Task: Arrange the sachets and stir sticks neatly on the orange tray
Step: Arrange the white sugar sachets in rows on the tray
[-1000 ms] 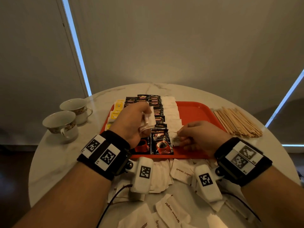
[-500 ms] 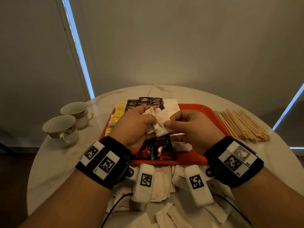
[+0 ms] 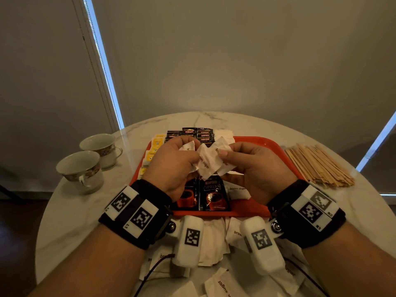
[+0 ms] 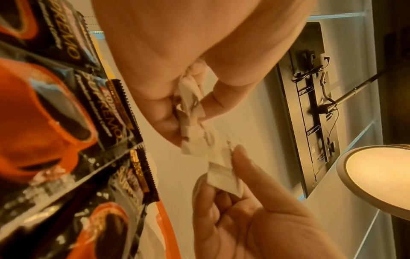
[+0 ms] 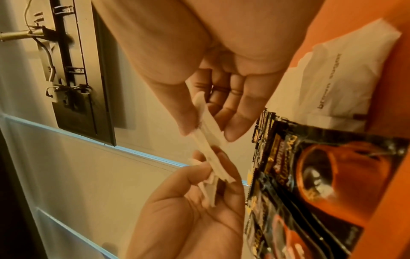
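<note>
Both hands hover above the orange tray (image 3: 263, 144). My left hand (image 3: 177, 159) grips a small bunch of white brown sugar sachets (image 3: 205, 161). My right hand (image 3: 252, 163) pinches the bunch's right side between thumb and fingers. The left wrist view shows the left hand (image 4: 190, 105) clamping crumpled sachets (image 4: 188, 126). In the right wrist view the right hand (image 5: 208, 126) nips a sachet (image 5: 208, 140) edge-on. Rows of black coffee sachets (image 3: 212, 196), yellow sachets (image 3: 155, 144) and white sachets lie on the tray. A pile of wooden stir sticks (image 3: 317, 166) lies on the table, right of the tray.
Two teacups (image 3: 81, 168) (image 3: 100, 144) stand on the round marble table, left of the tray. Loose brown sugar sachets (image 3: 214, 239) lie scattered on the table between the tray and its near edge. One more brown sugar sachet (image 3: 237, 189) lies on the tray under my right hand.
My right hand has lifted from the tray's near side with a sachet and met the left hand. Both now hold the bunch together, slightly higher over the tray.
</note>
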The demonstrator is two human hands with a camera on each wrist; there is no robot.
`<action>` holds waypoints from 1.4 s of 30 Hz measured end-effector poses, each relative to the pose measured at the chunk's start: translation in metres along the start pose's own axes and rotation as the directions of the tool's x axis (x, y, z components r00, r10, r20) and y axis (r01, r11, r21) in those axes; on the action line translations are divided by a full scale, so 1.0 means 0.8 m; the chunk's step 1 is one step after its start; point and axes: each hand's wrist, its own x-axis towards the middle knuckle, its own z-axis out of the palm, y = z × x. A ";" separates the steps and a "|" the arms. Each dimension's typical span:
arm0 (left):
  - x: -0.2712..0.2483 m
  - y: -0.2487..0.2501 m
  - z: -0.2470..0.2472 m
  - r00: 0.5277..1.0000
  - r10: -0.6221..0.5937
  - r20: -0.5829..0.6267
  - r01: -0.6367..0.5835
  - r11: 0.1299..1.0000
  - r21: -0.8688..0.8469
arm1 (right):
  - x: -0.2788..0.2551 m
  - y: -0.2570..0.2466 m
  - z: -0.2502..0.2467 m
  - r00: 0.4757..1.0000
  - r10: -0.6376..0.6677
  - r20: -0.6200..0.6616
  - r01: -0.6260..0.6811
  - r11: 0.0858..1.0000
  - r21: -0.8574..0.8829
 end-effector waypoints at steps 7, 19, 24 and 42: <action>-0.018 0.016 0.006 0.993 -0.114 0.043 0.115 0.993 -0.023 | 0.001 -0.013 0.001 0.999 -0.028 0.017 0.029 0.995 -0.094; -0.025 0.014 0.006 0.996 -0.013 0.089 0.004 0.995 0.095 | -0.002 -0.014 -0.020 0.986 -0.026 -0.165 -0.064 0.855 -0.515; -0.014 0.015 -0.003 0.999 -0.027 0.021 0.026 0.999 0.044 | -0.015 -0.009 -0.042 0.954 0.143 -0.265 -0.276 0.766 -0.581; -0.016 0.018 0.000 0.994 -0.098 0.047 0.100 0.994 -0.039 | -0.019 0.005 -0.038 0.955 -0.001 -0.295 -0.185 0.778 -0.600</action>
